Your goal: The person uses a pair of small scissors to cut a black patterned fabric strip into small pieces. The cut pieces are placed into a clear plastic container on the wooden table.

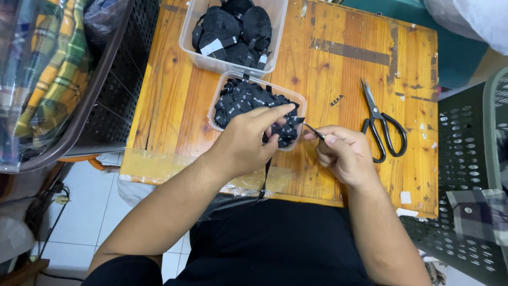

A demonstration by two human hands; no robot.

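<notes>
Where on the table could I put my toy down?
Bare wood lies left of both clear tubs, and between the tubs and the scissors. It is crowded at the near edge, where the left hand and right hand work.

Small black woven labels (248, 103) heaped in a clear tub (211, 117) mid-table; one stray label (336, 100) beside it.

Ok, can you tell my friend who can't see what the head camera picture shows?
A person's left hand reaches into a clear tub of small black fabric labels on a wooden table, while the right hand pinches a thin black strip. Black scissors lie to the right, and a second tub of black rolls sits behind.
</notes>
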